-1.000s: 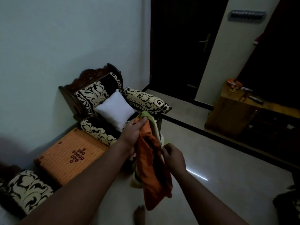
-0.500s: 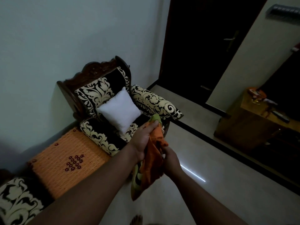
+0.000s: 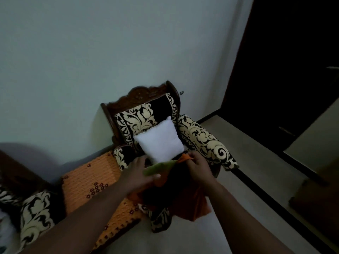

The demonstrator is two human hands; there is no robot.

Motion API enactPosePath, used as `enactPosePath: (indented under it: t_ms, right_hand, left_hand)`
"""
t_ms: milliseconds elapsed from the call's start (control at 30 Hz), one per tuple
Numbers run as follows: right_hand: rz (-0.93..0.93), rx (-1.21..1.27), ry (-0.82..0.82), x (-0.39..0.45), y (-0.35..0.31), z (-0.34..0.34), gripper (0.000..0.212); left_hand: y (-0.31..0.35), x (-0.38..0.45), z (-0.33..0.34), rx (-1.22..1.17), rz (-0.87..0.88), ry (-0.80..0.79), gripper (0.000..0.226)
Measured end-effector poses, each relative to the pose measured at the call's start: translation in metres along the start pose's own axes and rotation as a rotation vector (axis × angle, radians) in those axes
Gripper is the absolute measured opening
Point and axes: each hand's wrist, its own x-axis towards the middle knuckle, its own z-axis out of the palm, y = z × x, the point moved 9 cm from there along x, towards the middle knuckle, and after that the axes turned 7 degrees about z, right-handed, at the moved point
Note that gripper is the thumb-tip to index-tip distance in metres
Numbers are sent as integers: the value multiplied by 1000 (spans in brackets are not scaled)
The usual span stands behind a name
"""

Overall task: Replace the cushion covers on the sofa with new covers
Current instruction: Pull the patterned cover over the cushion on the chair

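Note:
A bare white cushion [image 3: 160, 139] leans upright on the seat of a carved wooden armchair [image 3: 145, 110] with black and cream floral upholstery. Just in front of the cushion both my hands hold an orange and green cushion cover [image 3: 190, 204]. My left hand [image 3: 138, 176] grips its green edge with the thumb underneath. My right hand [image 3: 199, 168] pinches the orange edge close to the cushion's lower corner. The rest of the cover hangs down over the seat front.
An orange woven stool [image 3: 91, 182] stands left of the armchair, against the pale wall. Part of another floral seat [image 3: 34, 217] shows at the lower left. A dark door [image 3: 286, 70] is at the right, with pale tiled floor [image 3: 247, 171] before it.
I have stepped closer to the armchair. Both hands carried the cover forward and spread apart along its edge, right up to the white cushion.

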Motion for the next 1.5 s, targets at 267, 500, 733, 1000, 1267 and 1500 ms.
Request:
enactPosePath:
  t_ms: [267, 500, 733, 1000, 1267, 1500]
  right_hand:
    - [-327, -358, -267, 52, -49, 13, 16]
    - [-457, -956, 82, 102, -21, -19, 35]
    - [177, -651, 129, 164, 44, -57, 6]
    - [622, 246, 0, 198, 47, 1, 16]
    - [627, -69, -61, 259, 51, 21, 21]
    - [477, -514, -192, 327, 84, 39, 19]
  left_hand:
    - [89, 46, -25, -252, 94, 211, 17]
    - [21, 67, -70, -695, -140, 647, 20]
    - [-90, 78, -92, -407, -437, 622, 19]
    - [-164, 94, -34, -683, -443, 213, 15]
    - [-213, 52, -2, -651, -722, 384, 31]
    - [-171, 87, 47, -1327, -922, 452, 41]
